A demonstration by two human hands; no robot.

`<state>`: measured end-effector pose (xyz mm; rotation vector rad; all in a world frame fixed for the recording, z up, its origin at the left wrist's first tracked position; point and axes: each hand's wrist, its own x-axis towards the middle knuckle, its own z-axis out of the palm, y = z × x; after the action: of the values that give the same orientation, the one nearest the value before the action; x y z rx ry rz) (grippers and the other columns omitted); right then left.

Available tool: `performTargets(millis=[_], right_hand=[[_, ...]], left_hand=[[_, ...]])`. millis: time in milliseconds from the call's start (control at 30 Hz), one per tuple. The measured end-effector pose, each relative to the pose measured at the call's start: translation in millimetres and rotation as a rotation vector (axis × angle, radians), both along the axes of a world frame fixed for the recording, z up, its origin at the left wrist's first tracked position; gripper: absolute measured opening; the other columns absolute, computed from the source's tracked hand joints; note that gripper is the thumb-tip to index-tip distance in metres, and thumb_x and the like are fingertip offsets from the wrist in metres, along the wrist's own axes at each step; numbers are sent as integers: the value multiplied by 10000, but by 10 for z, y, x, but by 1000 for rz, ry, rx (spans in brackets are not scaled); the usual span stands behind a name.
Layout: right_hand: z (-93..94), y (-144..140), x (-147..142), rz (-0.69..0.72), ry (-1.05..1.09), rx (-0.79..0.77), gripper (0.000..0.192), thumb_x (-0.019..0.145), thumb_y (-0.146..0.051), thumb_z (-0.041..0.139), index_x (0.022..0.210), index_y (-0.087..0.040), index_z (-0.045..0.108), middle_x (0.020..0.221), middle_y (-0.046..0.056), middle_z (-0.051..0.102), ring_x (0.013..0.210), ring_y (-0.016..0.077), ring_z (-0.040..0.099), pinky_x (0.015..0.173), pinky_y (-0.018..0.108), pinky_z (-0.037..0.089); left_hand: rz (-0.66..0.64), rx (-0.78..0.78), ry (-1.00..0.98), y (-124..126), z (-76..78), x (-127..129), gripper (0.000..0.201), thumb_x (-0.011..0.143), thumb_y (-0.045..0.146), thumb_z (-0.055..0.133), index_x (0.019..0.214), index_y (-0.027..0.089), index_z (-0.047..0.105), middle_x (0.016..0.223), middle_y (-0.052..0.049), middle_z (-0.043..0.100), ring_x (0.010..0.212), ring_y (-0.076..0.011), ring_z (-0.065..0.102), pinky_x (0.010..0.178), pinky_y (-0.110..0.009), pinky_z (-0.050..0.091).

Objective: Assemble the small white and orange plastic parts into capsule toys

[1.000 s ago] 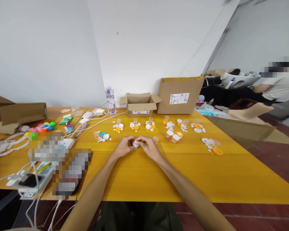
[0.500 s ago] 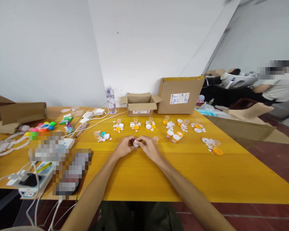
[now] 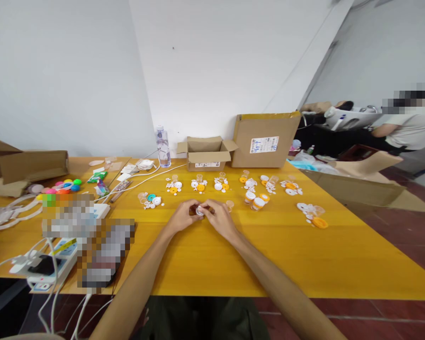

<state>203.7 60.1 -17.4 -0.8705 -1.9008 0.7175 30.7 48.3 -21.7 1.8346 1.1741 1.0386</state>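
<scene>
Both hands meet over the middle of the yellow table [image 3: 233, 264]. My left hand [image 3: 182, 218] and my right hand [image 3: 217, 218] pinch a small white round part [image 3: 199, 211] between their fingertips; something dark sits behind it, mostly hidden by fingers. A tiny clear cup [image 3: 229, 205] stands just right of my right hand. Farther back lie several little piles of white and orange caps [image 3: 255, 189], and one pile with a teal cap [image 3: 150, 198].
Two cardboard boxes [image 3: 206, 153] [image 3: 264, 140] and a water bottle [image 3: 162, 147] stand at the table's far edge. A power strip with cables [image 3: 46, 267] and colourful balls [image 3: 66, 185] lie at left. Another person [image 3: 407, 130] sits at far right behind cardboard.
My hands stay together on the small white part, with only slight finger movement. Nothing else has shifted.
</scene>
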Motion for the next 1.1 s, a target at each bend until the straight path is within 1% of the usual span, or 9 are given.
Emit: performTargets(millis=[167,333,500,567,633,767,833,933,1100], right_hand=[[-29,-5,-4,-20,-9,15,128,862,-241,595,801,-244,708,807,28,753,707,192,674,696,307,523],[-45,-24,-33,-38,41,-28,121,864,-301,593,833,-245,695,828,27,751,724,196,682,718,322,546],[-41,-14,-46,-113,173,-82,214,878,-431,585,880,-241,683,879,49,741,839,218,693,763,343,565],[-45,3,-44,-122,251,-151,273,862,-495,603,905,-236,678,918,60,737,871,225,691,738,342,576],[-53,17,-44,-86,345,-271,342,820,-557,646,923,-231,673,925,59,731,874,227,689,699,338,591],[-69,15,-63,81,483,-538,429,718,-602,749,921,-229,690,931,43,729,863,209,687,713,342,617],[-75,5,-72,144,523,-624,423,691,-578,789,917,-230,704,943,39,732,867,197,688,752,347,620],[-80,-3,-71,171,576,-685,403,660,-526,838,906,-231,714,954,39,736,878,190,694,794,353,617],[-51,-8,-52,165,594,-705,426,630,-526,864,891,-220,723,927,43,744,830,181,697,777,340,613]], left_hand=[[-2,-3,-16,0,8,6,138,719,245,720,826,180,662,766,4,661,712,-149,579,682,-249,465],[-10,-22,-69,-11,43,15,126,717,238,732,809,177,671,775,3,674,729,-152,597,707,-258,486],[42,-79,-175,13,57,12,245,684,238,785,907,185,702,850,-6,721,763,-158,642,750,-273,521],[95,-74,-218,29,62,2,300,675,241,798,957,191,705,899,-15,732,806,-165,657,779,-281,526],[133,-59,-262,40,73,-8,354,678,253,803,1013,199,702,960,-29,737,867,-177,666,819,-292,525],[124,-52,-328,34,96,-7,433,697,300,811,1102,211,686,1079,-57,735,975,-203,672,892,-324,518],[101,-63,-334,25,99,1,445,698,325,820,1108,212,689,1111,-67,732,999,-214,671,906,-337,517],[76,-63,-323,20,97,9,412,689,338,829,1062,210,709,1098,-68,735,992,-218,669,909,-346,518],[75,-28,-266,18,115,3,350,699,334,822,1012,211,726,1050,-53,736,971,-207,663,914,-342,515]])
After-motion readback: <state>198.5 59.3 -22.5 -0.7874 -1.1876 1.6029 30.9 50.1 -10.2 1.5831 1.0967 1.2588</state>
